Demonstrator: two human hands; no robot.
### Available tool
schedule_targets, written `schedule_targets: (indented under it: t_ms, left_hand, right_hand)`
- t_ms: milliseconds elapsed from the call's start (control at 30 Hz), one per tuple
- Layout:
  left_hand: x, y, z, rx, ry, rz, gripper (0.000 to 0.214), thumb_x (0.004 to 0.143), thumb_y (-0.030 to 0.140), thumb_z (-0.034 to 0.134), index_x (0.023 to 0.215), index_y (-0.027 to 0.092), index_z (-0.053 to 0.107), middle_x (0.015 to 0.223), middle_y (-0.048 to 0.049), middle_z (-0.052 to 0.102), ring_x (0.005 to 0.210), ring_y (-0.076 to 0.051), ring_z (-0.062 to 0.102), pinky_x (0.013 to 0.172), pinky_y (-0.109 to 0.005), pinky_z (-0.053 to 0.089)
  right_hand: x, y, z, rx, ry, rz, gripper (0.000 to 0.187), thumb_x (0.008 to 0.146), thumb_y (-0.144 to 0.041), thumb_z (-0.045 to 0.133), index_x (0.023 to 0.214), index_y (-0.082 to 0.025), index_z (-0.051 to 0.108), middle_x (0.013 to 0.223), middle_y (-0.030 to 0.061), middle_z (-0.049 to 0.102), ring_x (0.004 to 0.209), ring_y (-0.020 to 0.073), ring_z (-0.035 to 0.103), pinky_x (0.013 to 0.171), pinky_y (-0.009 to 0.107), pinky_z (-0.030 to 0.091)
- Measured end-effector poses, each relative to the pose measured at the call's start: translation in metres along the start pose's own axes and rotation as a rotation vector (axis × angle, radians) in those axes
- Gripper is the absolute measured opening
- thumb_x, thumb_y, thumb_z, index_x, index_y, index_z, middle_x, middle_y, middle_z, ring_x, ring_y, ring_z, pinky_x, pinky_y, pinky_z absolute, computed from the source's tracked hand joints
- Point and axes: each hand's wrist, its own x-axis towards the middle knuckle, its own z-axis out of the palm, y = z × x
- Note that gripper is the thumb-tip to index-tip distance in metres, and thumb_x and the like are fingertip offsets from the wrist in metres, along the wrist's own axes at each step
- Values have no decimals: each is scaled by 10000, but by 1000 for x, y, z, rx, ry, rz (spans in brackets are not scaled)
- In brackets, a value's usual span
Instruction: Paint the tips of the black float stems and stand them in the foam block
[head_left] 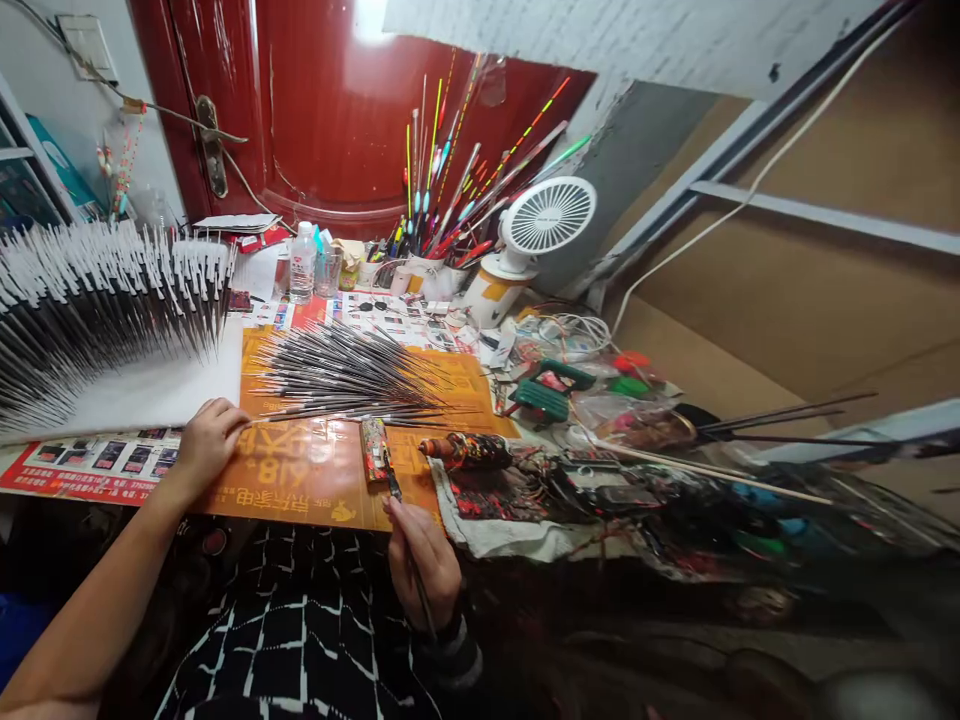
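Slender dark rods (345,370) lie piled on the orange sheet (259,490), just beyond and between the hands, presumably for easy reach. Left hand (212,440) now, fingertips pinched on the end of one rod (285,414) at the pile's near edge! Right hand (424,560) grips a brush (395,487) like a pen, tip down at a smeared block (375,450) just ahead, probably parked there to be handy. Bristles blur into that block's colours; the pinched end's tip is covered, its far end lost among neighbours.
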Motion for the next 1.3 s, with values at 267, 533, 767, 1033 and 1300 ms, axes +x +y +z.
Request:
schedule_targets:
  t_ms: [267, 533, 767, 1033, 1300]
  left_hand:
    - [-21, 20, 8, 1, -14, 112, 162, 971, 200, 562, 876, 198, 694, 882, -38, 627, 847, -190, 561, 786, -301, 448]
    - [-18, 18, 10, 9, -11, 108, 159, 974, 208, 559, 904, 195, 701, 890, -45, 632, 854, -196, 564, 793, -312, 451]
    - [-15, 21, 10, 23, -7, 112, 154, 955, 222, 565, 905, 205, 710, 887, -48, 637, 849, -202, 567, 788, -318, 468]
    - [-11, 22, 12, -4, -21, 100, 176, 946, 226, 552, 936, 227, 727, 901, -48, 648, 848, -205, 574, 788, -320, 479]
    - [-13, 19, 15, -35, -1, 151, 199, 985, 249, 528, 988, 207, 722, 961, -57, 647, 885, -194, 586, 809, -301, 486]
  right_hand:
    - [18, 23, 9, -122, 61, 61, 495, 965, -73, 509, 1436, -219, 540, 1181, 112, 714, 1062, 249, 678, 888, 486, 611]
    - [21, 25, 17, -130, 13, 117, 518, 991, -117, 498, 1497, -227, 469, 1277, 120, 677, 1151, 248, 636, 965, 482, 571]
    - [25, 28, 20, -141, -35, 146, 550, 1006, -161, 496, 1543, -234, 399, 1346, 115, 645, 1191, 234, 627, 1002, 435, 559]
    - [24, 29, 22, -190, -65, 158, 576, 1009, -164, 490, 1565, -226, 356, 1359, 122, 638, 1211, 244, 621, 1005, 442, 563]
    - [23, 30, 24, -205, -59, 181, 570, 1021, -179, 481, 1571, -225, 341, 1382, 126, 623, 1245, 244, 606, 1024, 446, 555]
